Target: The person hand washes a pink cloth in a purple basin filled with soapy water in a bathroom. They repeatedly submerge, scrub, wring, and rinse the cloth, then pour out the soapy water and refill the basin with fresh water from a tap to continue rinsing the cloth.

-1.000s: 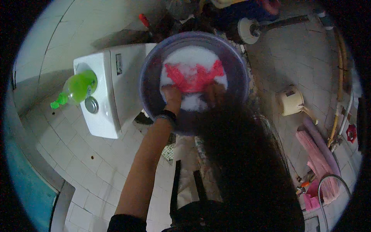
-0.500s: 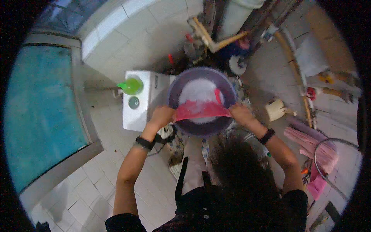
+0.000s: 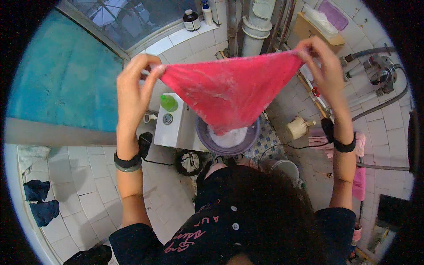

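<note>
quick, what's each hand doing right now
Left hand: closed, pinching one upper corner of the pink cloth.
Right hand: closed, pinching the cloth's other upper corner.

– What's held up?
– A pink cloth [image 3: 234, 88], its upper corners pinched by the left hand [image 3: 136, 84] and right hand [image 3: 324, 66].
– And below?
– A purple basin [image 3: 209, 143] of white suds [image 3: 230, 138], beside a white tank [image 3: 165, 133] bearing a green bottle [image 3: 168, 104].

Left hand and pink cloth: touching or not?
Touching. The head view shows it: the left hand pinches the pink cloth at its upper left corner, between thumb and fingers.
</note>
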A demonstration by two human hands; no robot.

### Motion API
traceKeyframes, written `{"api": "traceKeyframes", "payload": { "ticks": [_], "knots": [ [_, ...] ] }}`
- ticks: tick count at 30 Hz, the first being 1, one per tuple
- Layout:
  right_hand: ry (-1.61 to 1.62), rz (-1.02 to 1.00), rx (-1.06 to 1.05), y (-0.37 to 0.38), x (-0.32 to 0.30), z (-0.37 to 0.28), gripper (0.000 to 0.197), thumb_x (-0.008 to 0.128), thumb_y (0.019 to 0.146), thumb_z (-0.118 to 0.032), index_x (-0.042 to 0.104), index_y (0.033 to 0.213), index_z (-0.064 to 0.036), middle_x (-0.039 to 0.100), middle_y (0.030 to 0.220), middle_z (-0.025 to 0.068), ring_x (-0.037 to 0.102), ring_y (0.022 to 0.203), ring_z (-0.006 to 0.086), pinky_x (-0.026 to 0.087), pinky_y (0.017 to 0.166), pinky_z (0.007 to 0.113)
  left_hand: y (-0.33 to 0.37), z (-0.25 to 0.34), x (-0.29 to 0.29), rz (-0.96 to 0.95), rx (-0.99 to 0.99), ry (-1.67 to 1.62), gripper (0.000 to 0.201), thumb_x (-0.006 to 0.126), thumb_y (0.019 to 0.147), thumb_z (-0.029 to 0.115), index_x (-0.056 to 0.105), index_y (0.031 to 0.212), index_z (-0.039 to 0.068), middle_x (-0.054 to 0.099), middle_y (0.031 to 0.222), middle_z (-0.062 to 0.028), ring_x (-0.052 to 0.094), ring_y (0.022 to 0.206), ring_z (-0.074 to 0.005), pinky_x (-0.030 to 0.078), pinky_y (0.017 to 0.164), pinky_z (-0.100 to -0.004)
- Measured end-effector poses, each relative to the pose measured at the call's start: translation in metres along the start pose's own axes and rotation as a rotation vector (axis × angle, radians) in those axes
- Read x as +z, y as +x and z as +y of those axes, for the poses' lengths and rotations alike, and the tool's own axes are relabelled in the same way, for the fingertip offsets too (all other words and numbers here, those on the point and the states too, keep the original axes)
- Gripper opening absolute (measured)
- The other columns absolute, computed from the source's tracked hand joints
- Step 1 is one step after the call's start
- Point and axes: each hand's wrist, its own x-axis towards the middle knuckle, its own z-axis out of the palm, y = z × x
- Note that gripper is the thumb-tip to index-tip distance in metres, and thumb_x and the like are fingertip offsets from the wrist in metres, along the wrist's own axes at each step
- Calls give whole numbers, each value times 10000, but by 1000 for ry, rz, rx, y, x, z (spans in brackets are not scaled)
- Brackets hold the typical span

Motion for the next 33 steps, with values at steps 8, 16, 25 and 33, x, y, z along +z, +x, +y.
{"api": "traceKeyframes", "payload": {
  "ticks": [8,16,25,33],
  "knots": [
    [22,29,-63,48,-49,-14,158,584,1003,-121,636,1114,-21,659,1016,32,623,922,122,500,852,278,43,25,-37,155,107,-34,120,650,968,122,649,1000,6,640,912,-8,583,819,-78,475,669,-229],
    [37,174,94,56,-32,-42,145,571,1021,-128,580,1004,16,630,853,79,664,814,162,547,755,321,50,15,-45,179,147,-21,149,681,954,157,674,1021,24,661,927,-10,608,840,-78,488,682,-222],
    [274,-177,346,25,50,63,173,608,1005,-157,655,1126,-43,659,1010,-18,605,892,62,501,767,235,26,-63,21,-72,-133,-91,119,679,941,132,677,1011,36,662,946,-5,615,846,-89,494,662,-230],
    [749,-611,631,-149,306,171,115,607,949,-50,635,1058,-27,666,907,36,614,847,101,513,774,291,-138,-228,256,-552,-499,-216,123,652,882,49,657,1004,40,697,974,-132,668,900,-306,522,776,-378]
  ]
}}
